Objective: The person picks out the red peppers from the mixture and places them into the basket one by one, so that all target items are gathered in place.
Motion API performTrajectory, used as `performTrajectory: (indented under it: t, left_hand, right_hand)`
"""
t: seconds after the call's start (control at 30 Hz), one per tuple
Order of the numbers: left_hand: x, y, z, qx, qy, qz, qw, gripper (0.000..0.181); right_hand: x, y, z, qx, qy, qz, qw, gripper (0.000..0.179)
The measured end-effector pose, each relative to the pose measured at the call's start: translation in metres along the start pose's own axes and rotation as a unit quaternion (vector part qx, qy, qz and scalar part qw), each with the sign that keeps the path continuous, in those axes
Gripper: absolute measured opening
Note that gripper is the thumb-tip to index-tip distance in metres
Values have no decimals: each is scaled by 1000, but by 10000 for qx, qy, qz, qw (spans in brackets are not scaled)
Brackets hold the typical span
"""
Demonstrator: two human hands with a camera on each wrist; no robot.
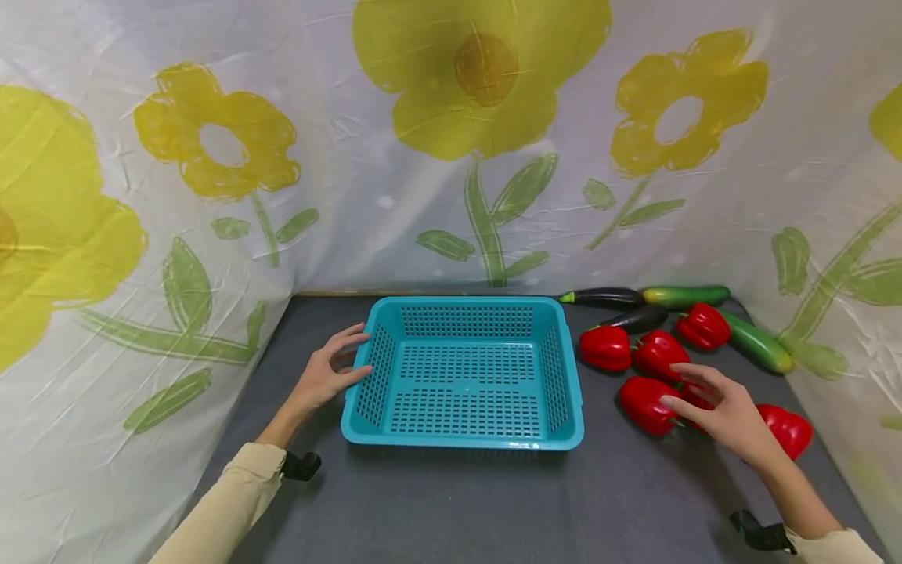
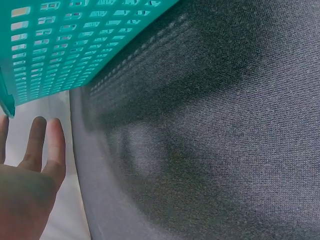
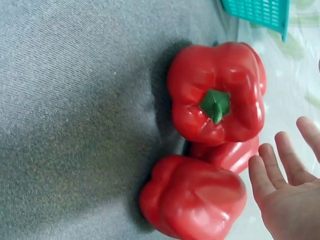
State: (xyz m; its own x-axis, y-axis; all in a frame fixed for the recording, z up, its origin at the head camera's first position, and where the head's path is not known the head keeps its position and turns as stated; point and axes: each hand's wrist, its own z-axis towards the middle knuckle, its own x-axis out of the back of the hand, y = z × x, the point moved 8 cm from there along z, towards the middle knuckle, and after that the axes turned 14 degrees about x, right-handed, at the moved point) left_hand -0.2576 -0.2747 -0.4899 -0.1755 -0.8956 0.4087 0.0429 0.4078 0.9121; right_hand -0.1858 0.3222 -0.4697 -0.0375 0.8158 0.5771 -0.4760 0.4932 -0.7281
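A turquoise plastic basket (image 1: 461, 442) with slotted walls and nothing inside stands mid-table. At its left rim, my left hand (image 1: 331, 372) has its fingertips against the edge, fingers extended; the left wrist view shows that hand (image 2: 30, 185) below the slotted wall (image 2: 60, 55). Over on the right, my right hand (image 1: 726, 411) hovers above a group of red bell peppers, fingers spread and holding nothing. Nearest its thumb is a bell pepper (image 1: 644, 403). In the right wrist view, a bell pepper with a green stem (image 3: 220, 90) and another bell pepper (image 3: 195, 197) lie beside the fingers (image 3: 287, 160).
Behind the peppers lie dark eggplants (image 1: 606, 298) and green zucchini-like vegetables (image 1: 757, 343). More bell peppers (image 1: 606, 348) sit close to the basket's right side. A flower-printed curtain (image 1: 338, 196) rises along the back and sides of the dark cloth-covered table (image 1: 451, 501).
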Motion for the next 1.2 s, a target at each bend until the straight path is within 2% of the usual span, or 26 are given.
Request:
performTrajectory:
  t: [0.23, 0.37, 0.67, 1.07, 1.2]
  left_hand:
    - [-1, 4, 5, -275, 41, 351, 9990, 58]
    - [-3, 5, 6, -328, 89, 564, 9978, 58]
    - [-5, 5, 8, -400, 181, 616, 9971, 57]
    - [-9, 8, 9, -381, 106, 679, 9969, 53]
    - [-9, 8, 9, -365, 155, 707, 9967, 53]
  right_hand:
    - [-7, -2, 5, 277, 65, 162, 9995, 59]
    - [-10, -2, 5, 271, 66, 178, 9995, 59]
    - [-20, 5, 3, 149, -4, 266, 9995, 61]
    - [-30, 15, 2, -42, -243, -425, 9988, 62]
    - [-34, 17, 2, -84, -348, -462, 9983, 65]
